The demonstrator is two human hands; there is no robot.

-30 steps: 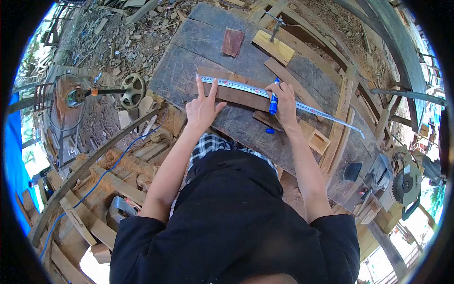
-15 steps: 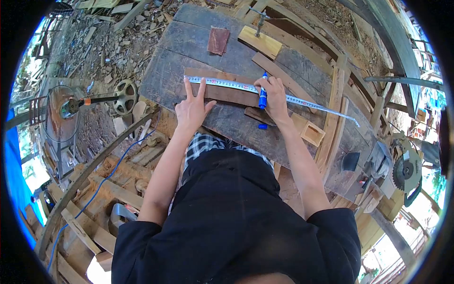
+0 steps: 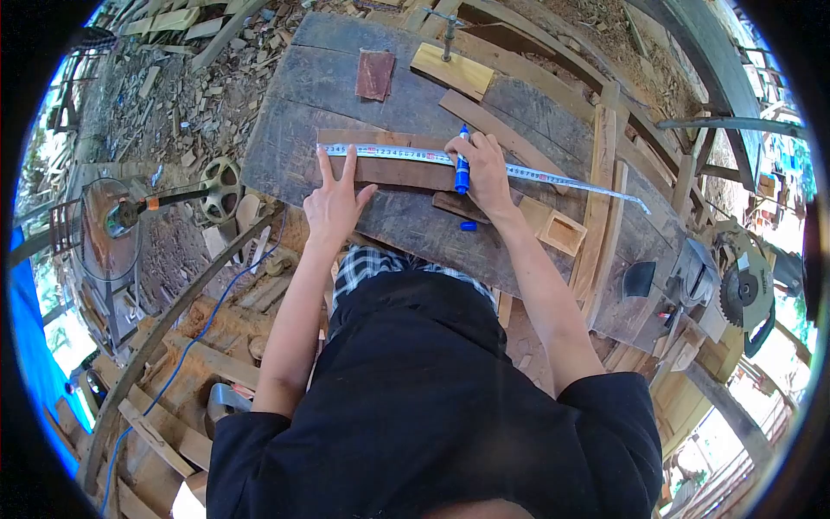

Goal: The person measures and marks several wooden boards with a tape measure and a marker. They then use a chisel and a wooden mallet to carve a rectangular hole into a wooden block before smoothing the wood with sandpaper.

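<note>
A measuring tape (image 3: 402, 155) lies lengthwise along a brown wooden board (image 3: 393, 174) and runs on past its right end. My left hand (image 3: 332, 212) presses index and middle fingertips on the tape near the board's left end, fingers spread and thumb out by the lower edge. In my right hand (image 3: 487, 177) is a blue marker (image 3: 462, 176), tip pointing toward me, over the tape and board. The marker's blue cap (image 3: 468, 227) lies on the worktable (image 3: 406, 229) just below it. Close by my right wrist is a small dark wood piece (image 3: 456, 206).
Reddish sandpaper (image 3: 374, 75) and a clamped yellow wood block (image 3: 452, 71) sit at the back. Another plank (image 3: 501, 130) lies behind my right hand. A hollowed wood block (image 3: 562, 232) is to the right, with a circular saw (image 3: 742, 290) farther out.
The whole scene has shifted slightly left as my head moved. Both hands keep their places on the tape and board, with the marker still in my right hand.
</note>
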